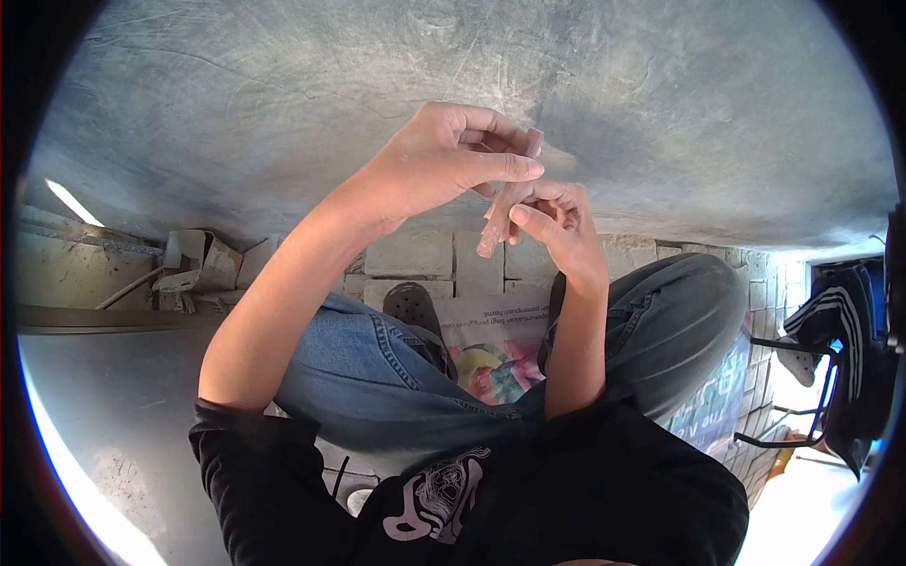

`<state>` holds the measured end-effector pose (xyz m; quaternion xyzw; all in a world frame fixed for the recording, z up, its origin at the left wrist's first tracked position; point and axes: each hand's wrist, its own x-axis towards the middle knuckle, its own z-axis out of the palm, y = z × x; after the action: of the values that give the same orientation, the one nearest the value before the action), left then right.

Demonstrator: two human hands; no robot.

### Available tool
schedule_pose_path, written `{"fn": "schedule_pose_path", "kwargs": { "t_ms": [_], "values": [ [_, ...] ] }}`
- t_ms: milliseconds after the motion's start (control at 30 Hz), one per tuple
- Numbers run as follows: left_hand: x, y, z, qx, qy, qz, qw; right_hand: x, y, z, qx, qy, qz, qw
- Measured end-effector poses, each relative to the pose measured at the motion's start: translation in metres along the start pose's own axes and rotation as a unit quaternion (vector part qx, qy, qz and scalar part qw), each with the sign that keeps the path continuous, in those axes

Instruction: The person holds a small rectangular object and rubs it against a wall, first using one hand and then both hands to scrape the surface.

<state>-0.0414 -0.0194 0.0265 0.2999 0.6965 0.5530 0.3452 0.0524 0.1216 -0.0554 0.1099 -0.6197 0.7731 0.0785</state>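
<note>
**One tan stick held between two hands above crossed legs**

Head view: one tan stick (493,231), pale pinkish-brown and narrow, slants in the air in front of the person, above their lap and against a grey concrete slab (283,94). Both hands are on it. The left hand (444,165) has its fingers (491,121) curled inward, with the thumb laid straight across them, pinching the upper end of the stick. The right hand (559,222) sits just below and touches the left, its fingers (547,193) bent around the stick's middle and its thumb pressed to the side. The lower tip pokes out free.

Beneath are two knees in blue jeans (377,363), and a black shirt (566,491) bearing one white line-drawn graphic whose lettering cannot be read. Between the legs lies one printed sheet (495,358) with a colourful picture. Its small line of print looks like "perempuan hamil", though it is not sharp. One dark perforated clog (411,304) rests on the grey paving blocks (411,255). At the right, a bag (713,401) shows the word "The", and one black-and-white striped cloth (835,316) hangs over a dark metal frame
</note>
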Motion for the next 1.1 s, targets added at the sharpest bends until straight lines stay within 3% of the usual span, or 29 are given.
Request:
{"fn": "schedule_pose_path", "kwargs": {
  "t_ms": [200, 267, 467, 667, 967, 1100],
  "values": [
    [-0.001, 0.000, 0.001, 0.020, -0.006, 0.039, 0.999, 0.001, -0.001, 0.002, -0.030, -0.003, 0.001, 1.000],
    [0.000, -0.002, 0.001, 0.007, -0.008, 0.052, 0.999, 0.002, 0.003, 0.002, -0.076, 0.064, -0.023, 0.995],
    [0.002, -0.002, 0.003, -0.002, 0.017, 0.093, 0.996, 0.003, 0.007, -0.005, -0.162, 0.117, -0.069, 0.978],
    [0.002, 0.001, 0.003, -0.011, 0.052, 0.116, 0.992, 0.007, 0.007, 0.009, -0.041, 0.127, -0.107, 0.985],
    [0.000, 0.001, 0.003, -0.049, 0.052, 0.174, 0.982, 0.006, -0.003, 0.016, -0.171, 0.204, -0.165, 0.950],
    [-0.002, 0.005, 0.003, -0.028, 0.078, 0.181, 0.980, 0.006, -0.001, 0.016, -0.144, 0.193, -0.161, 0.957]
  ]
}}
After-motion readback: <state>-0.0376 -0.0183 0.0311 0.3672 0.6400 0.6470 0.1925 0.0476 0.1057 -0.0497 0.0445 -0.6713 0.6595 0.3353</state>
